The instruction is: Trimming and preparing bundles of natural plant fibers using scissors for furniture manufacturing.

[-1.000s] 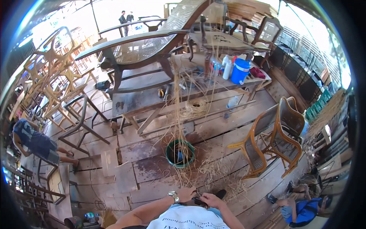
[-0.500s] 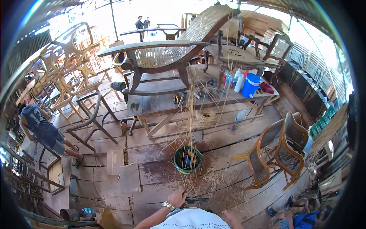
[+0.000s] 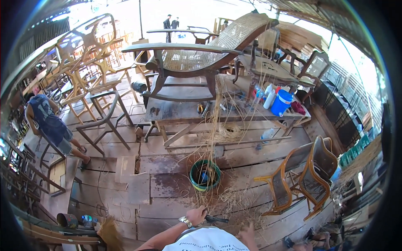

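My left hand [image 3: 196, 215], with a metal-banded watch [image 3: 185, 221] on its wrist, is closed low in the middle. Its fingertips point toward thin cane strands; what they grip is too small to make out. Touching or just beside its fingers is a slim dark tool [image 3: 216, 219], its kind unclear. My right hand [image 3: 248, 230] hangs to the right of the tool, smeared, its fingers not readable. Ahead of both hands stands a green bucket [image 3: 194, 183] with something blue inside. Long pale cane strands [image 3: 214, 138] trail from the workbench down into it.
A cane-seated lounge chair [image 3: 188, 60] rests on the wooden workbench [image 3: 180, 113], near a blue water jug [image 3: 282, 103]. Brown cane chairs [image 3: 315, 178] stand at right, bare chair frames [image 3: 104, 117] at left. One person [image 3: 46, 117] bends at left; another's limbs show lower right.
The view has shifted, so the far furniture sits lower and farther right. My right hand has risen slightly and moved left. The left hand stays beside the dark tool.
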`<state>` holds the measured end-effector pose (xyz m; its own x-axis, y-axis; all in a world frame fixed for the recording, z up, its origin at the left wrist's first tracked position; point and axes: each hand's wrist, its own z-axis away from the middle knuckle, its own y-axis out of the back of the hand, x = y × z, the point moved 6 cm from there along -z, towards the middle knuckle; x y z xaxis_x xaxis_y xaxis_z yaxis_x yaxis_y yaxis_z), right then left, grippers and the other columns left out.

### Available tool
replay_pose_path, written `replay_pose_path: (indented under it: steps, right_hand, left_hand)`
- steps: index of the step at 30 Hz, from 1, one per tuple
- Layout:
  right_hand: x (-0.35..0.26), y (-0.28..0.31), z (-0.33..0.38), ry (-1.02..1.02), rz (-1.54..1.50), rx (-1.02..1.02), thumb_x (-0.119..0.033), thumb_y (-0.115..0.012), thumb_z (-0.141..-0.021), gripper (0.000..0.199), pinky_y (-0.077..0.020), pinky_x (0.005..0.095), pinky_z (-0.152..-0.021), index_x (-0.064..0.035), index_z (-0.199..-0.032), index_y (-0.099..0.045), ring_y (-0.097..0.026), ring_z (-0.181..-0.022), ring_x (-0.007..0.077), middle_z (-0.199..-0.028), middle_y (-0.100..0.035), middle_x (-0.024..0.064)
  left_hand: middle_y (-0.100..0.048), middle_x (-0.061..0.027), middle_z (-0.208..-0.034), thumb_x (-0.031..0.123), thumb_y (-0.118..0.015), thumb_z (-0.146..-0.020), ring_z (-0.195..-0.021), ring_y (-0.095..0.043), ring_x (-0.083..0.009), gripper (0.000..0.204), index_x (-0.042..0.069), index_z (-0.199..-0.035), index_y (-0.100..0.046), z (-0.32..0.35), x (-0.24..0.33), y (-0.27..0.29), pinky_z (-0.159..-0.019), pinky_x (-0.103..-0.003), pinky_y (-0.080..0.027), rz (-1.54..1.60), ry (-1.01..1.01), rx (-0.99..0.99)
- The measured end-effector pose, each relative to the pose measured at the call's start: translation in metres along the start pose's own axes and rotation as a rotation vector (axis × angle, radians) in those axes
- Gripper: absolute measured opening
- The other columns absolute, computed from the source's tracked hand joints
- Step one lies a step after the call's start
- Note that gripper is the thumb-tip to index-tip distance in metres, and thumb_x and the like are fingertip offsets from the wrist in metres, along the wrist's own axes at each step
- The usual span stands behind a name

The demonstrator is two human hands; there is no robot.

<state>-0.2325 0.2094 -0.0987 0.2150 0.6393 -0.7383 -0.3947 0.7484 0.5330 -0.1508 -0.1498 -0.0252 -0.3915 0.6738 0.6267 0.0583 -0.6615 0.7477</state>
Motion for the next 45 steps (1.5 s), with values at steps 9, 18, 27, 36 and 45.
replay_pose_path:
  steps: [9, 18, 27, 36, 45]
  right_hand:
    - [-0.179, -0.018, -0.039, 0.371, -0.124, -0.218, -0.021, -0.062, -0.089, 0.047, -0.0527, 0.0290, -0.079, 0.0001, -0.130, -0.051, -0.065, -0.092, 0.0182, -0.100, -0.067, 0.0141]
    - [-0.161, -0.084, -0.006, 0.465, 0.427, -0.488, -0.044, -0.043, -0.099, 0.045, -0.0508, 0.0362, -0.061, -0.0026, -0.102, -0.061, -0.066, -0.065, 0.0241, -0.078, -0.067, 0.0153]
    - [-0.141, -0.069, -0.017, 0.328, 0.216, -0.475, -0.036, -0.054, -0.095, 0.034, -0.0519, 0.0355, -0.059, -0.0029, -0.096, -0.061, -0.066, -0.065, 0.0223, -0.073, -0.066, 0.0135]
    - [-0.142, -0.069, 0.009, 0.301, -0.043, -0.617, -0.022, -0.068, -0.088, 0.028, -0.0514, 0.0303, -0.073, 0.0013, -0.103, -0.066, -0.063, -0.078, 0.0155, -0.093, -0.069, 0.0078]
    - [-0.048, 0.015, -0.066, -0.081, -0.267, -0.114, -0.031, -0.066, -0.087, 0.029, -0.0523, 0.0329, -0.062, -0.0026, -0.094, -0.068, -0.064, -0.067, 0.0212, -0.079, -0.068, 0.0094]
  left_hand:
    - [-0.066, -0.0173, -0.072, 0.036, -0.048, -0.095, -0.065, -0.063, -0.0392, 0.025, 0.013, -0.103, -0.055, -0.008, 0.038, -0.007, -0.055, -0.051, -0.046, 0.031, -0.144, -0.098]
    - [-0.065, -0.0187, -0.070, 0.036, -0.042, -0.098, -0.063, -0.063, -0.0390, 0.027, 0.012, -0.105, -0.050, -0.004, 0.077, 0.002, -0.054, -0.051, -0.047, -0.108, -0.192, -0.067]
    - [-0.064, -0.0175, -0.065, 0.035, -0.041, -0.099, -0.061, -0.063, -0.0385, 0.024, 0.012, -0.104, -0.049, -0.010, 0.077, -0.021, -0.052, -0.051, -0.047, -0.105, -0.166, -0.008]
    - [-0.063, -0.0175, -0.064, 0.038, -0.048, -0.096, -0.057, -0.062, -0.0390, 0.026, 0.014, -0.103, -0.053, 0.009, 0.063, -0.041, -0.049, -0.051, -0.046, -0.051, -0.210, -0.005]
    - [-0.066, -0.0167, -0.069, 0.040, -0.046, -0.097, -0.060, -0.063, -0.0392, 0.029, 0.012, -0.104, -0.053, 0.021, 0.076, -0.031, -0.049, -0.050, -0.046, -0.063, -0.186, -0.138]
